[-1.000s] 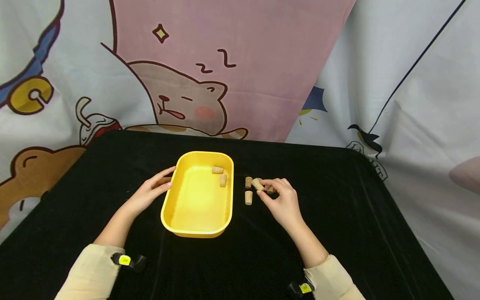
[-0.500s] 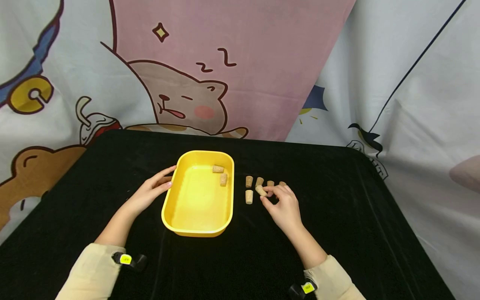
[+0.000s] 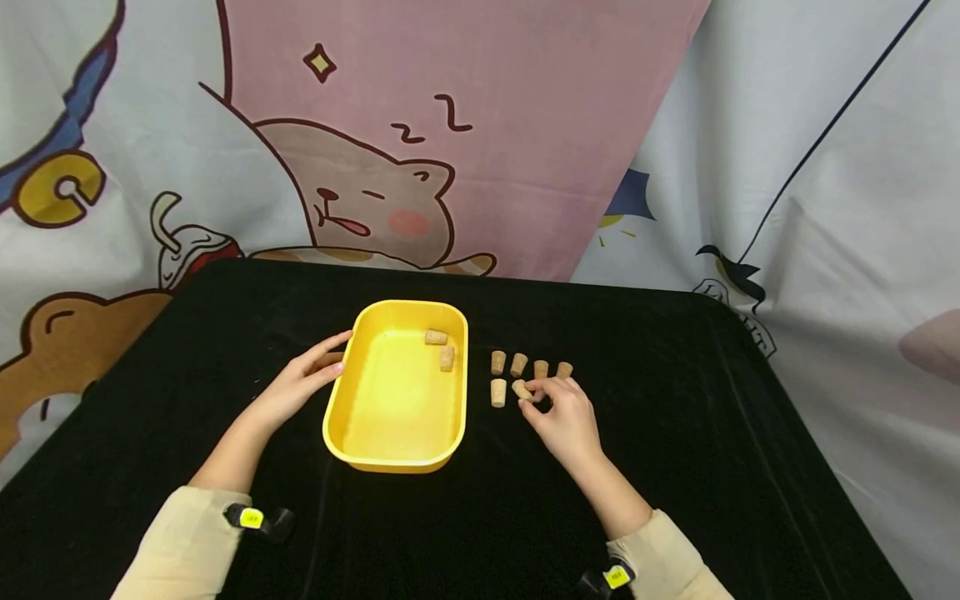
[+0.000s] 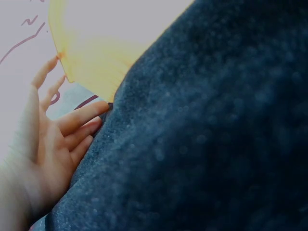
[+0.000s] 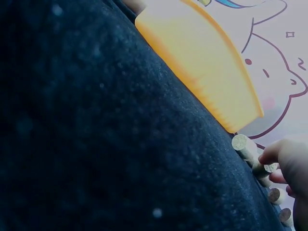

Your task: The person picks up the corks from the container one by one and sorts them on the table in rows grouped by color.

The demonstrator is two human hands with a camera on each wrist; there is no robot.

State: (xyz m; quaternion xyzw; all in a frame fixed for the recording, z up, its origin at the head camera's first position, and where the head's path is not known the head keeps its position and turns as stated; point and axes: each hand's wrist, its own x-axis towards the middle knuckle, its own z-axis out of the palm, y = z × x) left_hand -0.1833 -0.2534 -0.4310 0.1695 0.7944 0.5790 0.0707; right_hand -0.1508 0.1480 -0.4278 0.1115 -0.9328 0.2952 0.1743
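Observation:
My left hand (image 3: 296,385) rests against the left side of a yellow plastic tray (image 3: 375,408), fingers loosely extended. In the left wrist view, fingertips and thumb touch the tray's edge. Two corks (image 3: 447,358) lie inside the tray near its far right corner. Right of the tray, my right hand (image 3: 564,417) pinches a cork (image 3: 522,390) between thumb and fingers, low over the cloth; its right end is hidden by the fingers. Beyond that hand, several corks (image 3: 518,364) form a row. Another cork (image 3: 498,393) stands in front of the row, just left of the pinched one.
Black cloth (image 3: 675,467) covers the table. A cartoon-printed curtain (image 3: 525,125) hangs behind the table's far edge. Small black devices with yellow labels (image 3: 251,518) sit at both wrists.
My right hand has brought the pinched cork toward me and down, from beside the far row to next to the nearer cork. The left hand and tray stay put.

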